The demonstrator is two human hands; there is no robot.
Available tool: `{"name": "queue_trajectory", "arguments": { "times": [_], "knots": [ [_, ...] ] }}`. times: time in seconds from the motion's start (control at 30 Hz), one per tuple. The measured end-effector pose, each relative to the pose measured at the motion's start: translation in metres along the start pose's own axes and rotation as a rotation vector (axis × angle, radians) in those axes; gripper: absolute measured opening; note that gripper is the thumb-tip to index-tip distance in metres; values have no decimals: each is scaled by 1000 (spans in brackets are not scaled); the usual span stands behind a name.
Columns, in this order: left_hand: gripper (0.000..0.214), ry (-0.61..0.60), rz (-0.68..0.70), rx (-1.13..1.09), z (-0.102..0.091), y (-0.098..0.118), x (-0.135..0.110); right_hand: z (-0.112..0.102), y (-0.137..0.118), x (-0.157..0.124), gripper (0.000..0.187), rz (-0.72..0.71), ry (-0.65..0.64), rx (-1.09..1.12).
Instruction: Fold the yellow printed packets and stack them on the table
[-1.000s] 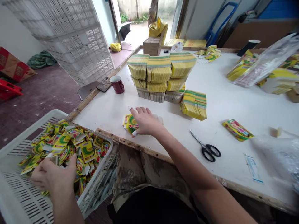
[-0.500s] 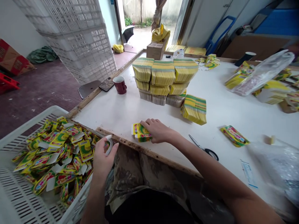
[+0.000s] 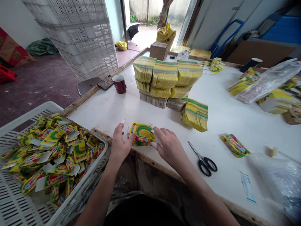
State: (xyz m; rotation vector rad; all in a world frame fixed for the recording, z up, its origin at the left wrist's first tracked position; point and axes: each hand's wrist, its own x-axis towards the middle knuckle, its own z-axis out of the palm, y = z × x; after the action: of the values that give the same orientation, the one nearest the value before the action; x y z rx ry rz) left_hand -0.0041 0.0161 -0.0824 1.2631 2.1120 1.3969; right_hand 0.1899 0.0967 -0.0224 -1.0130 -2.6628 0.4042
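A small yellow-and-green cardboard box [image 3: 144, 131] with colourful lettering lies at the table's near edge, between my two hands. My right hand [image 3: 168, 145] has thumb and fingers around its right end. At the left end my left hand [image 3: 121, 142] has its thumb against the box, while the index finger stands apart, pointing up. White wrapping covers some of my fingertips. Scissors [image 3: 203, 158] with black handles lie to the right of my right hand. A similar, flatter box [image 3: 235, 145] rests farther right.
A white plastic basket [image 3: 88, 175] with many small boxes stands left of the table. Stacked bundles of yellow cartons [image 3: 164, 73] rise ahead, beside a maroon mug [image 3: 119, 84] and a phone [image 3: 105, 82]. Clear plastic bags [image 3: 275, 175] lie at the right.
My left hand has moved right from the basket's edge to the box. The right hand has shifted from the box's top to its right end. The scissors' handles show more now.
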Motion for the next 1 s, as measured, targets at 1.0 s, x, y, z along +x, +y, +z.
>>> {"name": "queue_trajectory", "arguments": {
  "times": [1.0],
  "knots": [
    [78,272,46,-355,11,15,-43,5,-4,-12,58,100,177,263]
  ]
}}
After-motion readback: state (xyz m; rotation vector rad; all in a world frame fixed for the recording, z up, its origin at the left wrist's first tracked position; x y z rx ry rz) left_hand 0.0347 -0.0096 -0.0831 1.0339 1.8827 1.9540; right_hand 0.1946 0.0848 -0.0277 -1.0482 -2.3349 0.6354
